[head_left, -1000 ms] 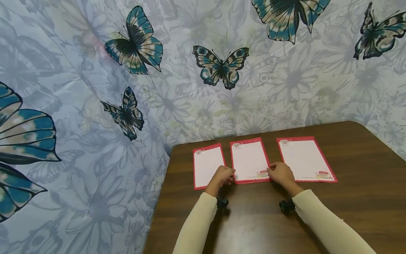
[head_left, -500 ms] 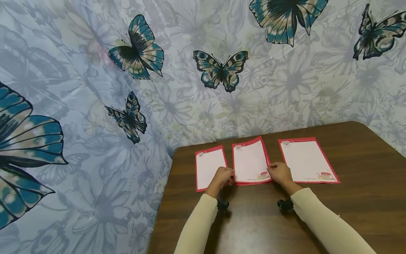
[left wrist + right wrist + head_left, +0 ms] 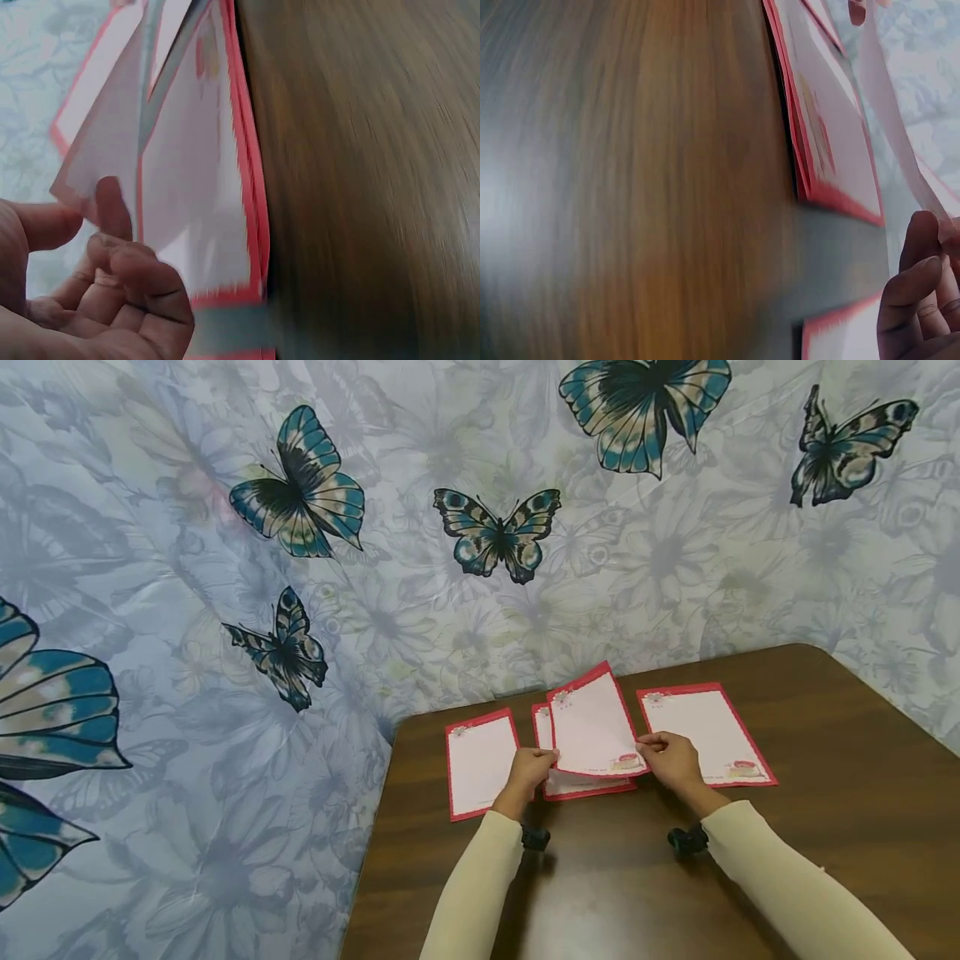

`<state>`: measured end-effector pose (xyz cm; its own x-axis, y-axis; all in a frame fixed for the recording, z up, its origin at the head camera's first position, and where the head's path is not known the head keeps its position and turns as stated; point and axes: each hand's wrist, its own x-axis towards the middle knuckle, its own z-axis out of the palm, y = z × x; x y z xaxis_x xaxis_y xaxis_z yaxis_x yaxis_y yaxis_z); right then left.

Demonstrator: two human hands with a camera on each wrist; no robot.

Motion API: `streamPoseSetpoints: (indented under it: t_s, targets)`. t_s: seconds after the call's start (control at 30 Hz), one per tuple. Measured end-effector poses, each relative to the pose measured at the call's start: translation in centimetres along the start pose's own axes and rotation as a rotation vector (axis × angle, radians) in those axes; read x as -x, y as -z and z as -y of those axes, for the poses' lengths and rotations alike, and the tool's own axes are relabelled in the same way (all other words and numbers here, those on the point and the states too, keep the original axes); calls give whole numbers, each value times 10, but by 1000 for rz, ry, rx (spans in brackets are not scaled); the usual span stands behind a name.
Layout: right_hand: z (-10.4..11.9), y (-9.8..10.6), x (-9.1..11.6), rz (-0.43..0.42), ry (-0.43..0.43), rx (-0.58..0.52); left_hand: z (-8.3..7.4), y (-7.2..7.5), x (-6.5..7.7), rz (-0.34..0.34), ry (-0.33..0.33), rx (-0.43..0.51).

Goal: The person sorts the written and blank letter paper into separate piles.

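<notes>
Both hands hold up one sheet of paper (image 3: pixel 592 727), white with a red border, a small flower print at its top left and a coloured picture at its bottom right. My left hand (image 3: pixel 529 774) pinches its left edge between thumb and fingers, and in the left wrist view the sheet (image 3: pixel 109 135) rises from that grip. At the lower right edge, my right hand (image 3: pixel 675 766) pinches the paper too. Beneath it lies a matching stack of sheets (image 3: pixel 588 787), partly covered; its layered red edges show in the right wrist view.
Similar red-bordered sheets (image 3: pixel 480 764) lie on the left, close beside my left hand, and another set of sheets (image 3: pixel 697 731) lies on the right. All rest on a brown wooden table (image 3: pixel 607 893). A butterfly-print wall covering (image 3: pixel 390 610) stands behind the table.
The top sheet of the middle stack has come up off it, moving slightly up and right in the hands and uncovering the sheets below. The head view has shifted a little.
</notes>
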<state>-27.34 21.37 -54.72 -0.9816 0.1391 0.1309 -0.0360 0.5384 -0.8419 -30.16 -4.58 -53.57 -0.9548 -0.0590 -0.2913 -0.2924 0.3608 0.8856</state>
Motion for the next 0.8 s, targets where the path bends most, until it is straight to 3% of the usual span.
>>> streamPoseSetpoints:
  t_s: [0.2, 0.47, 0.63, 0.8]
  targets:
    - [-21, 34, -6, -72, -29, 65, -15, -33, -3, 25, -31, -3]
    - [-50, 89, -9, -107, -119, 180, -43, -95, -2, 64, -125, -56]
    - [-57, 109, -13, -114, -177, 193, -54, -121, -5, 36, -138, -139]
    - [-69, 120, -11, -95, -200, 250, -54, -140, -5, 7, -189, -232]
